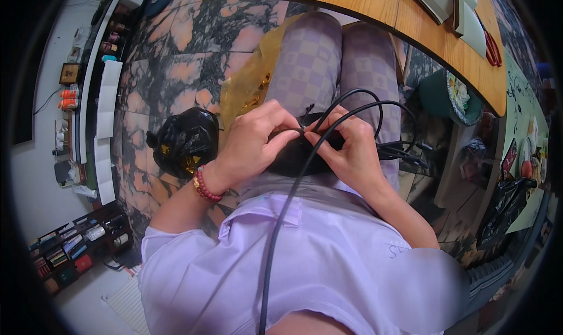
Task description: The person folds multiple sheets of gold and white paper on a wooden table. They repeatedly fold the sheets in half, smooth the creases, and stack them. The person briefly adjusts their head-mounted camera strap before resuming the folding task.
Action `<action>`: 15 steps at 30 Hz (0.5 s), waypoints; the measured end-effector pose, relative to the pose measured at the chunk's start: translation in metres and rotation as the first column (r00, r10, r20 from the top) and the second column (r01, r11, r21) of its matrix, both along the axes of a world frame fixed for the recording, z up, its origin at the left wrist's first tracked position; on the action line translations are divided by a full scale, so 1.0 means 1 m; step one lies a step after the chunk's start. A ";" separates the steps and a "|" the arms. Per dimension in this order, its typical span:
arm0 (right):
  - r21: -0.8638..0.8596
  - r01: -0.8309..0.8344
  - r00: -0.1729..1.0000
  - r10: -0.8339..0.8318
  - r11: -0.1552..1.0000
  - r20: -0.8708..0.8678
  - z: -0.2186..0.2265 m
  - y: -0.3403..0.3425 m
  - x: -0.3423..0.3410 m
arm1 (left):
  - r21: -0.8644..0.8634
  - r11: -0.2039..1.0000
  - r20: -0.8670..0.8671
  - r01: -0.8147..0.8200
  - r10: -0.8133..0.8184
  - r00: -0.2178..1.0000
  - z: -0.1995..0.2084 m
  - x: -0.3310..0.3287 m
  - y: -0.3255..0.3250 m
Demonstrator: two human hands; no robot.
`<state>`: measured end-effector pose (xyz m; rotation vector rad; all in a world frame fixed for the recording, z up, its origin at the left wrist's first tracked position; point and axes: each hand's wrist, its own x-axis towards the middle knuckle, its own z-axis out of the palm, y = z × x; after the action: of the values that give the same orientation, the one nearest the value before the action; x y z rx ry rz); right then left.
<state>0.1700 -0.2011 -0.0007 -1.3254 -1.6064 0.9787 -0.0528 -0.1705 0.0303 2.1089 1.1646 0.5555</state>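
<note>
Head view. Obscured: what lies between the fingertips is small and partly covered by them; the dark item [287, 162] on the lap, beneath the hands, is overlapped by them and its kind cannot be told. The cable runs out at the lower edge; a blurred patch covers the lower right.

Surroundings: wooden table [375, 9], beyond the knees, with red-handled scissors [494, 50] near its right end; green bin [435, 97], lined, partly under the table; black plastic bag [187, 138], on the marbled floor, left of the legs; yellowish translucent bag [237, 91], beside the left leg. The cable crosses in front of the lap and shirt.

Principal item: black cable [285, 206], smooth, slender, looped above and right of the right hand [355, 144]. A short dark strand [308, 110] juts up at the fingertips. Left hand [252, 135]: thumb and forefinger pinching the strand. Right hand: thumb and fingers pinching at the same spot, the two hands nearly touching.
</note>
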 end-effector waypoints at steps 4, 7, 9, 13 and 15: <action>-0.090 0.038 0.998 -0.042 0.995 -0.037 0.012 -0.003 0.001 | -0.245 0.962 0.117 -0.123 0.156 0.981 0.005 -0.002 -0.006; -0.028 -0.022 0.991 0.025 0.999 0.129 0.025 0.000 0.006 | -0.269 0.955 0.206 -0.122 0.181 0.962 0.004 -0.004 -0.012; 0.046 -0.057 0.973 0.045 0.997 0.227 0.030 0.001 0.008 | -0.226 0.968 0.236 -0.106 0.160 0.958 0.007 -0.006 -0.016; 0.204 -0.116 0.940 0.041 0.972 0.338 0.032 0.003 0.009 | -0.239 0.967 0.282 -0.084 0.152 0.947 0.013 -0.009 -0.022; 0.260 -0.154 0.916 0.039 0.953 0.399 0.033 0.004 0.009 | -0.237 0.969 0.303 -0.069 0.141 0.943 0.013 -0.012 -0.025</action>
<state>0.1791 -0.1971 0.0324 -1.2986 -2.0467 0.5229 -0.0644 -0.1954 0.0437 1.6992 1.1010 0.7463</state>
